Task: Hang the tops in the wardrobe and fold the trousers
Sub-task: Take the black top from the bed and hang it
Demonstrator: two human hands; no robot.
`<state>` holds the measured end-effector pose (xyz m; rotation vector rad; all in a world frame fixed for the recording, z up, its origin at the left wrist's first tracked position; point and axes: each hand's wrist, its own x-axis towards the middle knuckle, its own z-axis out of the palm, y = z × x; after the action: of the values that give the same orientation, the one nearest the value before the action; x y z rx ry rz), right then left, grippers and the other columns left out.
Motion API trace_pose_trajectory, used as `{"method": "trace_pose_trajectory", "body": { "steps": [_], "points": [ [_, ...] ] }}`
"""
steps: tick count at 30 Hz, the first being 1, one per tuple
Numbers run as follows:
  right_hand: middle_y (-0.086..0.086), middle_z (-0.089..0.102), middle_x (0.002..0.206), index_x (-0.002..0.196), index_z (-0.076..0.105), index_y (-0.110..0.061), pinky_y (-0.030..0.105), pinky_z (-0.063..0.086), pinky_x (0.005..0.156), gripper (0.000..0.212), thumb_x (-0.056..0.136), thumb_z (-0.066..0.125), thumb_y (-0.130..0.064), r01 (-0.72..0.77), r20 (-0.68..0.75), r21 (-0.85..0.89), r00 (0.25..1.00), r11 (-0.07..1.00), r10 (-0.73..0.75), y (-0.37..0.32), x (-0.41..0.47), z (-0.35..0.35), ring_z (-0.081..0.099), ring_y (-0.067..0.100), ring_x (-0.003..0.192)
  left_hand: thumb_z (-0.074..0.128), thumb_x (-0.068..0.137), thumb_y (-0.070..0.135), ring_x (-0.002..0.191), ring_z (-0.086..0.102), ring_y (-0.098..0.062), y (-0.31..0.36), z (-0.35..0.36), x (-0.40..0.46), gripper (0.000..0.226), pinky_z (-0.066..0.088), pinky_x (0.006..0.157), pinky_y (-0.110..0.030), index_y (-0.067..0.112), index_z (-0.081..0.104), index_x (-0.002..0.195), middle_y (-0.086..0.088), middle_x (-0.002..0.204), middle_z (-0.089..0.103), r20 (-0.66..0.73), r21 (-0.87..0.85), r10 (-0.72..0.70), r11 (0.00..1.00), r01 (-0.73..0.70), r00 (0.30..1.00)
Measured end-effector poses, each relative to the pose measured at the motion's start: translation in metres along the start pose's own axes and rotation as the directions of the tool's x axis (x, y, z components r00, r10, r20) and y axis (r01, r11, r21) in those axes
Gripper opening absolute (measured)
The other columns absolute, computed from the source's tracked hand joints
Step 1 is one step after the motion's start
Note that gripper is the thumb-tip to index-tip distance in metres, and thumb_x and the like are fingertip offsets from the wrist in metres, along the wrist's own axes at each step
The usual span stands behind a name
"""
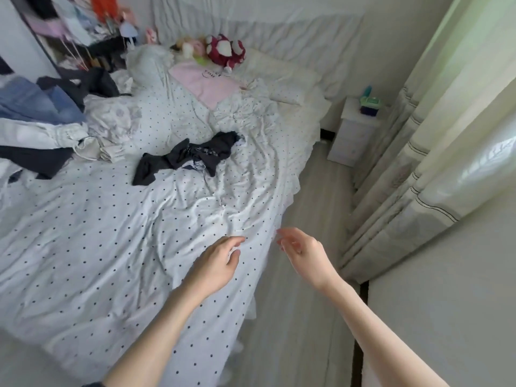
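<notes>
Both arms reached forward over the near corner of the bed (97, 247), which was covered in a rumpled white sheet with small dark dots. The left hand (216, 263) hovered just above the sheet near the bed's edge, its grip apart, fingers loosely curved and holding nothing. The right hand (303, 251) hung just beside it, out past the edge and over the pale wooden floor (301, 317), its grip likewise apart, fingers relaxed and empty. The two hands were near each other but not touching. Well beyond them, in the middle of the bed, lay a crumpled dark garment (192, 156), spread flat and tangled; whether it was a top or trousers could not be told. At the left edge of the bed sat a heap of clothes (39, 121): blue denim on top, pale fabric under it and dark cloth at the bottom. Behind the heap, the open wardrobe (64, 32) showed hanging clothes, blurred. Toward the head of the bed a pink cloth (203, 85) lay over the bedding, with a red and white plush toy (226, 50) just beyond it beside a white pillow (279, 76). A small white nightstand (354, 132) stood on the floor at the bed's far corner, next to pale curtains (435, 152) along the right side.
</notes>
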<state>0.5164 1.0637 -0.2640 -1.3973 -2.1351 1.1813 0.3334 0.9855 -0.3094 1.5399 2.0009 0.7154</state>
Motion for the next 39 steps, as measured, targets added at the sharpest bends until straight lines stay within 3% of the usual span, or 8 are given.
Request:
{"method": "trace_pose_trajectory", "body": {
  "steps": [3, 12, 21, 24, 28, 32, 35, 39],
  "points": [
    [-0.008, 0.064, 0.092, 0.117, 0.06, -0.016, 0.022, 0.045, 0.077, 0.028, 0.095, 0.044, -0.009, -0.006, 0.031, -0.005, 1.0, 1.0, 0.006, 0.021, 0.015, -0.03, 0.063, 0.015, 0.098, 0.043, 0.097, 0.016, 0.116, 0.053, -0.012, 0.016, 0.018, 0.006, 0.033, 0.04, 0.096, -0.028, 0.021, 0.053, 0.128, 0.006, 0.125, 0.056, 0.002, -0.009, -0.05, 0.999, 0.05, 0.999],
    [-0.005, 0.068, 0.097, 0.118, 0.06, -0.018, 0.033, 0.047, 0.092, 0.028, 0.096, 0.044, -0.012, 0.062, 0.174, 0.041, 0.982, 0.997, -0.068, 0.044, 0.134, -0.071, 0.064, 0.018, 0.096, 0.043, 0.096, 0.014, 0.114, 0.056, -0.015, 0.025, 0.004, 0.118, 0.033, 0.043, 0.097, -0.035, 0.019, 0.055, 0.126, 0.002, 0.123, 0.06, -0.168, 0.021, -0.16, 0.986, 0.166, 0.973],
    [0.0, 0.069, 0.101, 0.12, 0.058, -0.017, 0.032, 0.05, 0.086, 0.027, 0.097, 0.045, -0.013, 0.184, 0.254, -0.056, 0.953, 0.981, -0.165, 0.024, 0.364, -0.101, 0.064, 0.021, 0.097, 0.042, 0.097, 0.013, 0.116, 0.054, -0.016, -0.005, -0.012, 0.296, 0.035, 0.043, 0.097, -0.028, 0.015, 0.053, 0.13, 0.001, 0.127, 0.057, -0.187, -0.061, -0.316, 0.949, 0.31, 0.93],
    [0.003, 0.069, 0.102, 0.122, 0.057, -0.017, 0.03, 0.051, 0.083, 0.027, 0.098, 0.044, -0.016, 0.226, 0.336, -0.05, 0.921, 0.973, -0.197, 0.011, 0.431, -0.092, 0.064, 0.023, 0.095, 0.042, 0.097, 0.014, 0.116, 0.054, -0.015, -0.018, -0.027, 0.344, 0.034, 0.042, 0.098, -0.029, 0.015, 0.053, 0.13, 0.0, 0.125, 0.058, -0.246, -0.104, -0.396, 0.918, 0.382, 0.885],
    [0.007, 0.069, 0.102, 0.123, 0.057, -0.018, 0.033, 0.05, 0.087, 0.028, 0.098, 0.045, -0.015, 0.217, 0.432, -0.049, 0.884, 0.975, -0.176, 0.017, 0.507, -0.069, 0.064, 0.024, 0.095, 0.043, 0.097, 0.014, 0.11, 0.054, -0.012, -0.044, -0.013, 0.384, 0.034, 0.039, 0.09, -0.019, 0.017, 0.054, 0.129, 0.0, 0.127, 0.057, -0.22, -0.159, -0.512, 0.859, 0.487, 0.83],
    [0.003, 0.064, 0.112, 0.127, 0.054, -0.018, 0.019, 0.043, 0.085, 0.03, 0.099, 0.043, -0.017, 0.286, 0.558, -0.101, 0.809, 0.953, -0.183, 0.026, 0.598, -0.039, 0.059, 0.017, 0.104, 0.041, 0.098, 0.012, 0.119, 0.05, -0.011, -0.076, 0.003, 0.434, 0.034, 0.034, 0.096, -0.016, 0.016, 0.053, 0.129, 0.002, 0.132, 0.054, -0.226, -0.235, -0.612, 0.79, 0.567, 0.758],
    [0.003, 0.059, 0.121, 0.132, 0.048, -0.021, 0.007, 0.037, 0.068, 0.034, 0.1, 0.037, -0.02, 0.335, 0.628, -0.159, 0.76, 0.929, -0.167, 0.032, 0.679, -0.015, 0.053, 0.01, 0.1, 0.042, 0.097, 0.009, 0.117, 0.053, -0.017, -0.104, 0.005, 0.49, 0.034, 0.034, 0.098, -0.02, 0.013, 0.055, 0.128, -0.002, 0.131, 0.055, -0.283, -0.275, -0.684, 0.729, 0.626, 0.672],
    [0.002, 0.054, 0.132, 0.136, 0.044, -0.018, 0.019, 0.037, 0.087, 0.038, 0.099, 0.037, -0.017, 0.445, 0.68, -0.219, 0.708, 0.868, -0.191, 0.04, 0.779, 0.026, 0.05, 0.013, 0.12, 0.042, 0.096, 0.008, 0.12, 0.051, -0.022, -0.157, 0.002, 0.561, 0.036, 0.034, 0.098, -0.022, 0.011, 0.051, 0.132, -0.007, 0.134, 0.052, -0.314, -0.356, -0.787, 0.616, 0.702, 0.531]
  ]
}}
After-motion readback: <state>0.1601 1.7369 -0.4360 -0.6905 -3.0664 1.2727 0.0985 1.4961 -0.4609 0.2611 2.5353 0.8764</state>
